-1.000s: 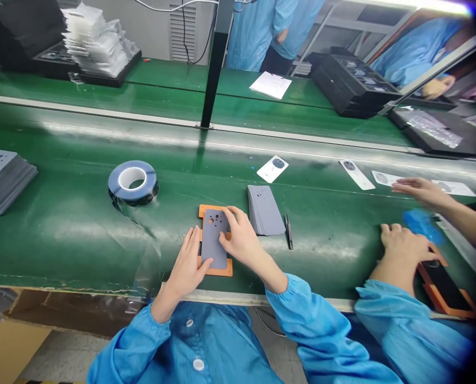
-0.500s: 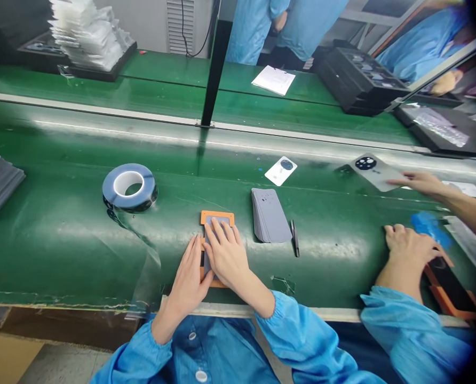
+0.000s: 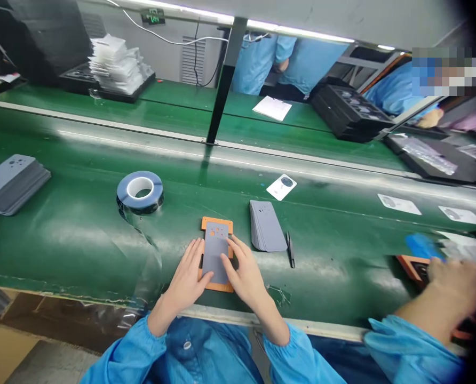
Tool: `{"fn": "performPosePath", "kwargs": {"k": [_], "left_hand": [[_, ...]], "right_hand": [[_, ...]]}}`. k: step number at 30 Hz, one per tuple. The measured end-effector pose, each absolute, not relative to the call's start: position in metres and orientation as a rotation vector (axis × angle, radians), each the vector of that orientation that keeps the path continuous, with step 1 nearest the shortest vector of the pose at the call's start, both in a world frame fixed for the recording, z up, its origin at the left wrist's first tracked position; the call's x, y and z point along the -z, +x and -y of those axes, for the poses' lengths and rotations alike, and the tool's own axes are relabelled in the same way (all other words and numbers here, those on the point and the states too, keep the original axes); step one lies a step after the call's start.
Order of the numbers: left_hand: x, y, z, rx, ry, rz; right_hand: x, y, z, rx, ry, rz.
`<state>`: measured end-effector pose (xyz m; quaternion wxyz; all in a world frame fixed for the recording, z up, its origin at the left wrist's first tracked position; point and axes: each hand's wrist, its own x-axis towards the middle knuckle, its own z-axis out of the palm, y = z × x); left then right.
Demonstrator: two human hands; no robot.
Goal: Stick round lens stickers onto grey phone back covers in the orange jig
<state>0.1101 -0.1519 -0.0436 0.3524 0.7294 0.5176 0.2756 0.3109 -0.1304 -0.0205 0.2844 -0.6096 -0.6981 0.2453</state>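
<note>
A thin grey phone-back sheet (image 3: 215,256) with holes at its top end lies flat in an orange fixture (image 3: 217,220) on the bench in front of me. My left hand (image 3: 184,274) rests along the left side of the fixture, fingers stretched out and the thumb at the sheet's lower left edge. On the other side, my right hand (image 3: 246,274) has its fingers apart and bent, with fingertips touching the sheet's right edge. To the right sits a fanned stack of similar grey sheets (image 3: 268,226), with black tweezers (image 3: 290,249) beside it.
A roll of blue tape (image 3: 140,192) stands at the left, its loose end trailing forward. Farther left is a bigger stack of grey sheets (image 3: 14,181). A white card (image 3: 282,186) lies behind the small stack. A co-worker's hand (image 3: 456,288) is over another orange fixture (image 3: 412,269).
My right hand has slid off the sheet's face to its right edge, uncovering the holes. The view has tilted up slightly. The co-worker's raised hand and phone back panel are gone from view.
</note>
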Motion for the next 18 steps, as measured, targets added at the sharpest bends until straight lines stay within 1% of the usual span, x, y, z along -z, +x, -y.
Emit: {"fn": "performPosePath", "kwargs": {"k": [3,6,11,15,16,18], "left_hand": [[0.038,0.11,0.153,-0.736,1.783,-1.317],[0.031,0.109,0.154,-0.807,1.576,-1.313],[0.022,0.106,0.153,-1.126,1.094,-1.231],[0.022,0.101,0.15,-1.197,0.753,-1.265],[0.023,0.101,0.149,-1.207,0.707,-1.25],[0.021,0.1,0.148,-1.237,0.647,-1.195]], "right_hand": [[0.019,0.313,0.141,-0.824,-1.638,1.767],[0.002,0.308,0.147,-0.913,-1.579,1.66],[-0.029,0.299,0.155,-1.173,-1.306,1.762],[-0.024,0.297,0.151,-1.144,-1.482,1.734],[-0.021,0.296,0.15,-1.167,-1.535,1.713],[-0.014,0.293,0.147,-1.327,-1.549,1.667]]}}
